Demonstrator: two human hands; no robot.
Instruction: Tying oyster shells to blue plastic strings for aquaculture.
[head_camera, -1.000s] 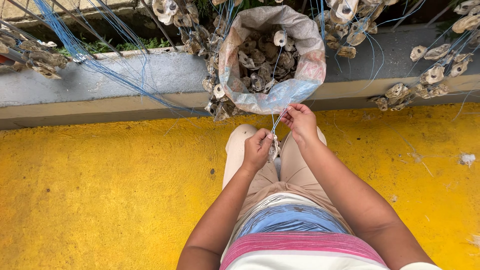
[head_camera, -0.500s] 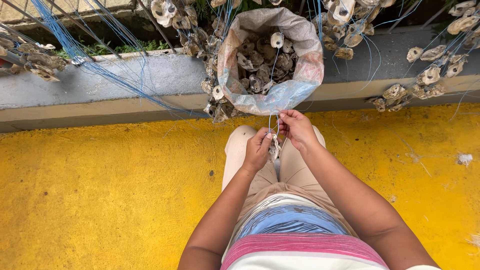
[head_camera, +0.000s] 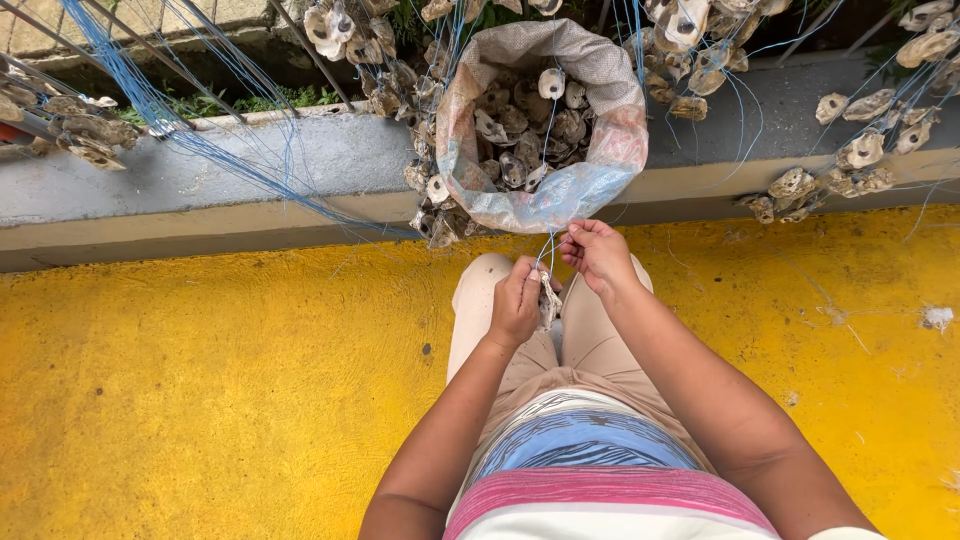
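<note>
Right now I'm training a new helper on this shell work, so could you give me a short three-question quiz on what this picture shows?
1. True or false: the sack of shells stands open at the top.
2. Which hand holds a shell over the lap? A) left hand B) right hand C) neither
3. Fill in: the right hand's fingers pinch a thin blue ____ that runs up over the sack.

Key: 1 true. 2 A. 3 string.
</note>
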